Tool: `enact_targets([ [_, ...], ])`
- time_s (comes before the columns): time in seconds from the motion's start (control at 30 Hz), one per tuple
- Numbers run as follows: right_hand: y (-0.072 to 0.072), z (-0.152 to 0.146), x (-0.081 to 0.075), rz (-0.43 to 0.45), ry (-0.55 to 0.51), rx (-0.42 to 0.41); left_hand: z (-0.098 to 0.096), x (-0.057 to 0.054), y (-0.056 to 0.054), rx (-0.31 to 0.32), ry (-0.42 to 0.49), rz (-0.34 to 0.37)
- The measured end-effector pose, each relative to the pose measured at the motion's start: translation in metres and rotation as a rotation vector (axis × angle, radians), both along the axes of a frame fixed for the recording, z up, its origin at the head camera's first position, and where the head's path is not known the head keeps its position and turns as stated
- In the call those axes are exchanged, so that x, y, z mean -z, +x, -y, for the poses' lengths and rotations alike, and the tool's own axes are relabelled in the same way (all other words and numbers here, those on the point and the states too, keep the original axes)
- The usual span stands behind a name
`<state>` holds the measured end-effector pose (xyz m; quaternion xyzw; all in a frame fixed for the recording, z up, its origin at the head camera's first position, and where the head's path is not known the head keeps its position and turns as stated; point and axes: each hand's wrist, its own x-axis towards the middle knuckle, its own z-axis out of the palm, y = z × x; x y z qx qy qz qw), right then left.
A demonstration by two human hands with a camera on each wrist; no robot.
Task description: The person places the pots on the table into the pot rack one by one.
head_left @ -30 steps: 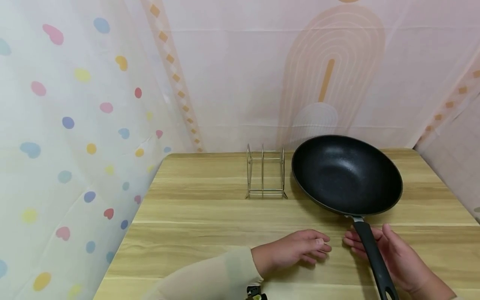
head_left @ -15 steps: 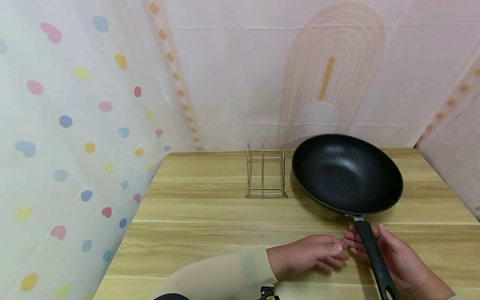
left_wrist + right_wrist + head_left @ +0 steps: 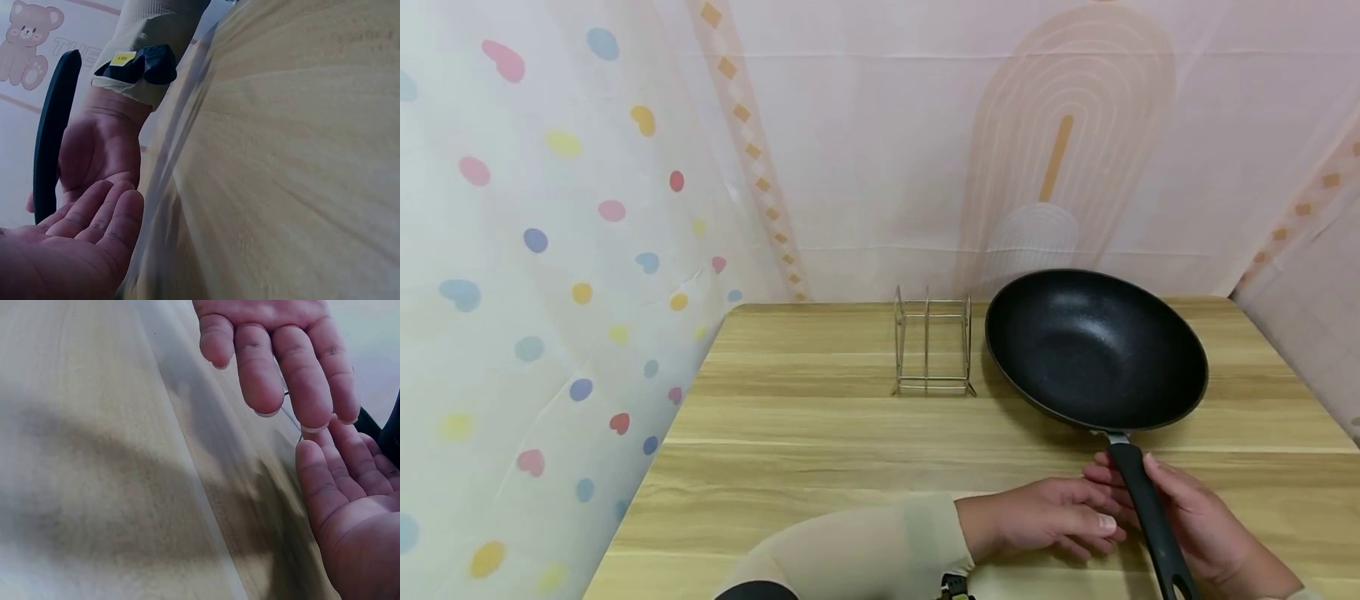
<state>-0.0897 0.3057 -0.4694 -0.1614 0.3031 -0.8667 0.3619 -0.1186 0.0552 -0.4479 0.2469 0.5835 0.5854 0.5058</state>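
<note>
A black wok (image 3: 1090, 354) stands at the right of the wooden table, its long black handle (image 3: 1150, 512) pointing toward the front edge. My right hand (image 3: 1202, 525) is beside and beneath the handle, fingers reaching past its left side and thumb tip at its right edge. Its fingers look extended in the right wrist view. From the left, my left hand (image 3: 1045, 517) reaches in, its relaxed fingers overlapping the right fingertips in the head view. The left wrist view shows the handle (image 3: 53, 134) upright beside the right palm (image 3: 103, 150).
Left of the wok is a small wire rack (image 3: 927, 350) near the table's back edge. A patterned cloth (image 3: 880, 150) hangs behind the wooden table (image 3: 790, 433), and a dotted one (image 3: 550, 350) hangs at the left.
My left hand has moved right, from a gap short of the right hand to overlapping its fingers. The right thumb has shifted closer to the handle. Wok and rack stay put.
</note>
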Motion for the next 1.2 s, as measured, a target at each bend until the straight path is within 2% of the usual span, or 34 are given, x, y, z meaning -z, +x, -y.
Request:
enact_targets([
  [0.33,-0.004,0.004,-0.005,-0.007,-0.082,-0.037,-0.019,-0.002,0.0,0.05,-0.003,0.027],
  [0.6,-0.004,0.008,-0.005,-0.012,-0.13,-0.048,-0.031,-0.003,0.004,0.059,0.01,0.033],
  [0.73,-0.004,0.009,-0.004,-0.004,-0.155,-0.059,-0.036,-0.002,0.006,0.054,0.017,0.022],
  [0.97,-0.003,0.009,-0.002,0.018,-0.159,-0.058,-0.041,-0.001,0.012,0.04,0.031,0.065],
  [1.2,-0.002,0.008,0.002,0.001,-0.167,-0.045,-0.048,-0.002,0.021,-0.011,0.024,0.042],
])
